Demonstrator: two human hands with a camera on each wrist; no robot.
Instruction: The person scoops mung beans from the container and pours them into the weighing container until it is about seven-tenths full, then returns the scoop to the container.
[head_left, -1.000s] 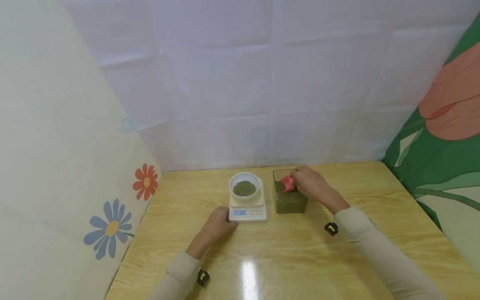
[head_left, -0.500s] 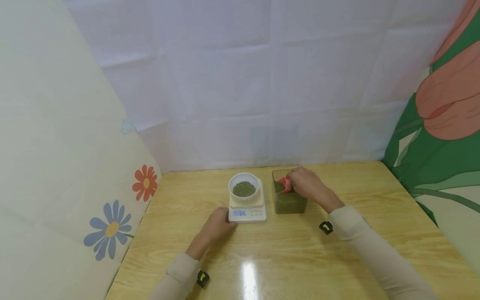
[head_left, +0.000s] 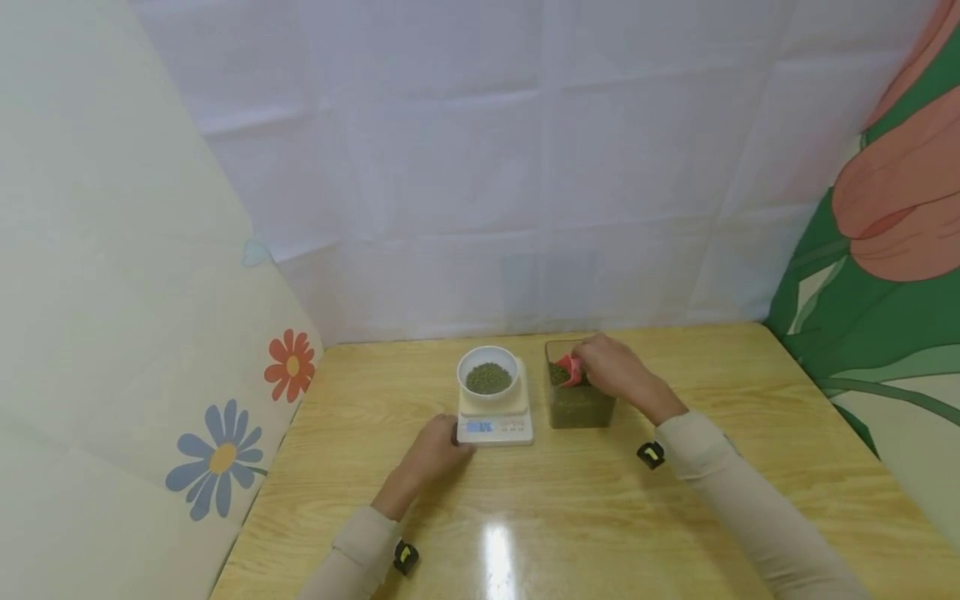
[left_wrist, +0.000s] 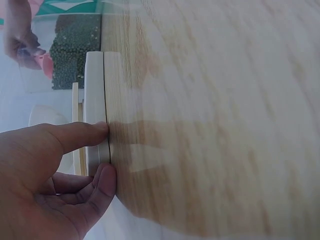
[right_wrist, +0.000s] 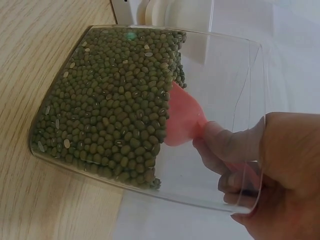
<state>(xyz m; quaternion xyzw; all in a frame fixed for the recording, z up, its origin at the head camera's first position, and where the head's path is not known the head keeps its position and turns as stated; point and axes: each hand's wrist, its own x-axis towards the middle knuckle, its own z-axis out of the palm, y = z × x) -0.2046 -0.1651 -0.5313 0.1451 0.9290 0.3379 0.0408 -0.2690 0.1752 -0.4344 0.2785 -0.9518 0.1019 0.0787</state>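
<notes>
A white kitchen scale point(head_left: 497, 408) with a lit display stands mid-table, its digits too blurred to read. On it sits a white bowl point(head_left: 487, 353) holding green mung beans point(head_left: 489, 379). My left hand point(head_left: 433, 450) grips the scale's near left corner; the left wrist view has thumb and curled fingers against its side. To the right stands a clear square container point(right_wrist: 227, 60), more than half full of mung beans point(right_wrist: 112, 105). My right hand point(head_left: 617, 368) reaches into its top, pinching the handle of a pink scoop point(right_wrist: 182, 117). The scoop's front end is buried in the beans.
The wood-grain table point(head_left: 360, 383) meets a white cloth backdrop point(head_left: 420, 167) along its far edge. Flower-printed panels flank it at left and right. A black band point(head_left: 651, 455) shows by the right wrist, another point(head_left: 406, 557) by the left.
My right hand and the scoop have shifted slightly left inside the container, then stayed nearly still over the last half second. The left hand, scale and bowl keep their places.
</notes>
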